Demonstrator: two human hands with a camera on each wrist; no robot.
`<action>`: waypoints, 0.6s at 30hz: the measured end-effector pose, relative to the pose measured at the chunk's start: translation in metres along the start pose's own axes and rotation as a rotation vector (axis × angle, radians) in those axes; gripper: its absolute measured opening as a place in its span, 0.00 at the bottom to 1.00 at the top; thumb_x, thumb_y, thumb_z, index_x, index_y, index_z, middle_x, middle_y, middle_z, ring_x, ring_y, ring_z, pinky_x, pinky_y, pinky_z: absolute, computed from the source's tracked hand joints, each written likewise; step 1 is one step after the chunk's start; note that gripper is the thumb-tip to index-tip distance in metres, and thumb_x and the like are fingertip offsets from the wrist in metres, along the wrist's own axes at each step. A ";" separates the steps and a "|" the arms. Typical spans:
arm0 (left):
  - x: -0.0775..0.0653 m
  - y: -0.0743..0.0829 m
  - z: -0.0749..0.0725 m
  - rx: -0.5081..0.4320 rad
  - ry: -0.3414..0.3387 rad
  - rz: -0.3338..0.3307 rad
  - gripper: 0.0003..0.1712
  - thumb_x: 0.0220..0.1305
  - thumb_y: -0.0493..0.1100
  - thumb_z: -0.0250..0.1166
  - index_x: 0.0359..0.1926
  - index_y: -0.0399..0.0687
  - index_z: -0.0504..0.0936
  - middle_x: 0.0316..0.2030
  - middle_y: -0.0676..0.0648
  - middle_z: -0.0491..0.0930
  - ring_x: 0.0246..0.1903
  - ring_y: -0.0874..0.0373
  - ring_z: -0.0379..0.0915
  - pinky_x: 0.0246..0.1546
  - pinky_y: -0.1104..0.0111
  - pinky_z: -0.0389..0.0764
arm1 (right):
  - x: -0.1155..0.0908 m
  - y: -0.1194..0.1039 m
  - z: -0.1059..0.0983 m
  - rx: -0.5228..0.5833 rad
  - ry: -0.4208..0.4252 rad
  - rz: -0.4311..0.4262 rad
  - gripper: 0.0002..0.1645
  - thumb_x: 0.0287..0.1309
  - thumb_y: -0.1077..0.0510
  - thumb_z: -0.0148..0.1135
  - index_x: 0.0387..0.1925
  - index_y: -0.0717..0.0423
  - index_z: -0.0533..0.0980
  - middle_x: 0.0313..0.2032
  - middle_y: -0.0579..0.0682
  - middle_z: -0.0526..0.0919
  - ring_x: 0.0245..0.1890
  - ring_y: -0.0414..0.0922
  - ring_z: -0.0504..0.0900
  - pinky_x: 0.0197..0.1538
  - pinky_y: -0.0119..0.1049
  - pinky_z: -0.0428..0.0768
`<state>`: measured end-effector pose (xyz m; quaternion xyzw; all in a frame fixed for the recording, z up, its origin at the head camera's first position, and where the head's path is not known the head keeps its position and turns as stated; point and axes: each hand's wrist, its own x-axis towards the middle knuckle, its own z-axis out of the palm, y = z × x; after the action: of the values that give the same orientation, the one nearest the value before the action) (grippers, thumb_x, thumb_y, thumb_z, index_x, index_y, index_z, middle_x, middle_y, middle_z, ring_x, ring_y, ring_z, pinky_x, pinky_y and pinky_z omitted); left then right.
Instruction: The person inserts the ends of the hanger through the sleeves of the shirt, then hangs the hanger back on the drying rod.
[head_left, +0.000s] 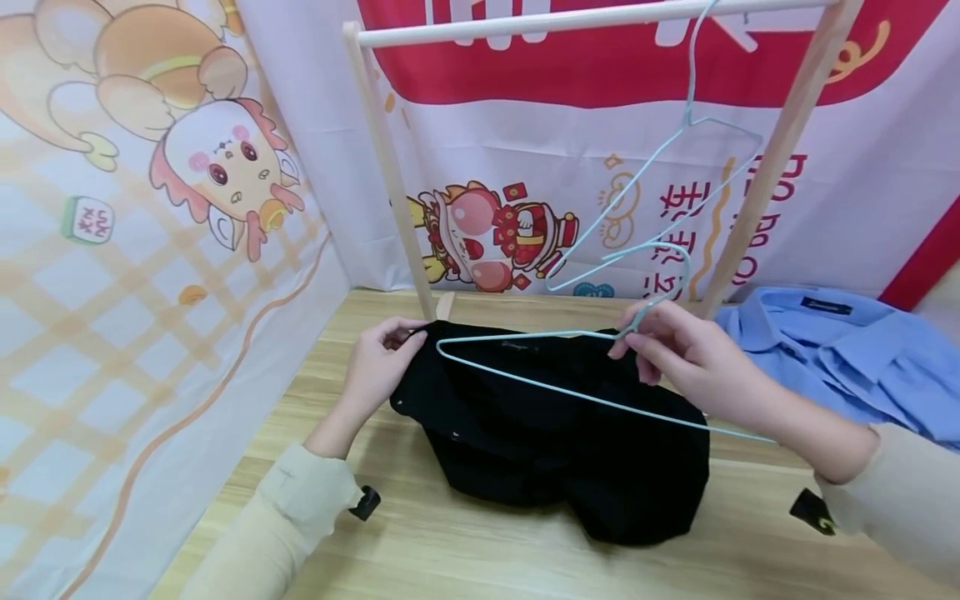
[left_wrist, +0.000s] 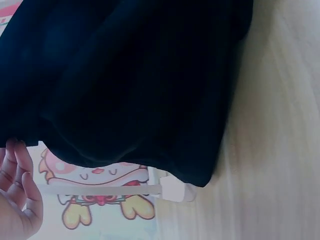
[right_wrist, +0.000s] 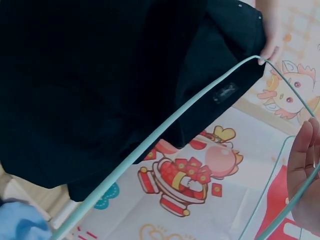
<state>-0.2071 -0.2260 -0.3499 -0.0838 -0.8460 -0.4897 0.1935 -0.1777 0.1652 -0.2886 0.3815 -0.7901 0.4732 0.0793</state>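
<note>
My left hand [head_left: 381, 367] pinches the top left corner of a black garment [head_left: 540, 425] between thumb and fingers. A small label [right_wrist: 226, 93] and several pale dots show on the dark cloth. In my right hand [head_left: 678, 342] is a light-green wire hanger [head_left: 547, 386], gripped near the base of its hook. The hanger lies across the front of the garment, its left end close to my left hand. The left wrist view has the left hand [left_wrist: 17, 190] at the cloth's edge; the right wrist view has the right hand [right_wrist: 305, 175] by the wire.
A wooden rack [head_left: 386, 158] with a white top rail [head_left: 525, 25] stands behind the garment. From the rail hangs another light-green hanger [head_left: 630, 187]. A folded blue shirt [head_left: 832, 358] lies to the right on the wood-grain table [head_left: 420, 542]. Printed cloths surround the table.
</note>
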 end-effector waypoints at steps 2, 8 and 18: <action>0.000 0.003 -0.001 0.009 0.013 0.016 0.08 0.69 0.37 0.67 0.46 0.40 0.89 0.31 0.44 0.83 0.31 0.60 0.76 0.33 0.74 0.74 | -0.004 0.002 -0.001 -0.012 0.000 0.017 0.15 0.72 0.73 0.53 0.53 0.56 0.74 0.38 0.44 0.87 0.25 0.43 0.77 0.24 0.34 0.76; -0.004 0.004 -0.002 0.013 0.036 0.064 0.07 0.67 0.36 0.68 0.44 0.42 0.90 0.30 0.46 0.84 0.29 0.60 0.77 0.31 0.74 0.76 | -0.012 0.009 0.001 -0.027 0.006 0.041 0.13 0.73 0.72 0.53 0.52 0.56 0.74 0.39 0.41 0.87 0.24 0.44 0.78 0.25 0.32 0.77; -0.010 0.017 0.000 0.013 0.085 0.142 0.08 0.65 0.34 0.70 0.44 0.41 0.90 0.29 0.47 0.84 0.29 0.62 0.76 0.28 0.76 0.74 | -0.012 0.016 0.019 -0.018 -0.012 0.053 0.10 0.72 0.73 0.54 0.50 0.62 0.74 0.38 0.49 0.88 0.20 0.44 0.77 0.21 0.35 0.78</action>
<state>-0.1924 -0.2168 -0.3408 -0.1218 -0.8320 -0.4725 0.2640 -0.1758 0.1606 -0.3157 0.3623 -0.8047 0.4657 0.0654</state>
